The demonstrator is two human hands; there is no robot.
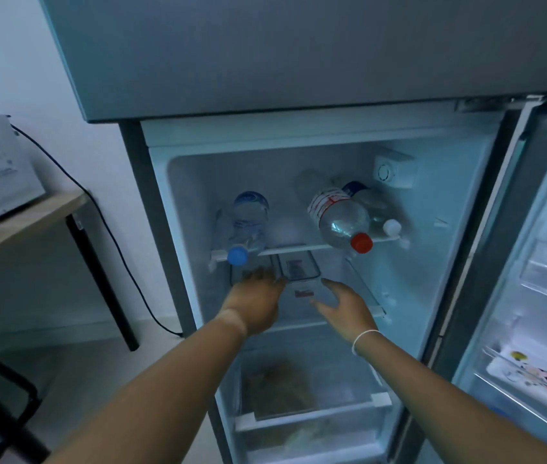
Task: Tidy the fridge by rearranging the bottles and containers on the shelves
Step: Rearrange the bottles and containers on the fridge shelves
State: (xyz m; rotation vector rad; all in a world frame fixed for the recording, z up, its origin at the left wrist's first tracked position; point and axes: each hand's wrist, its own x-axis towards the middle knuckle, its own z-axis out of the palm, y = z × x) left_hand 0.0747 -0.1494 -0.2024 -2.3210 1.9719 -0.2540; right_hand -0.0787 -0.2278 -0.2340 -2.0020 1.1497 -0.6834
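under the bottle shelf (pixel 302 248), both hands are closing on a clear box (pixel 299 267), left hand (pixel 258 296) touching, right hand (pixel 340 303) spread wide, so a level, two-sided hold looks wisest.

My left hand (pixel 258 298) and right hand (pixel 342 304) reaching into the open fridge (pixel 459 229), fingers spread either side of a clear container (pixel 298 267) under the top shelf (pixel 298 248), blue-capped bottle (pixel 247 226) and red-capped bottle (pixel 340 217) lying above.

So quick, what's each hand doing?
Left hand: open, fingers on the clear container.
Right hand: open, holding nothing, beside the container.
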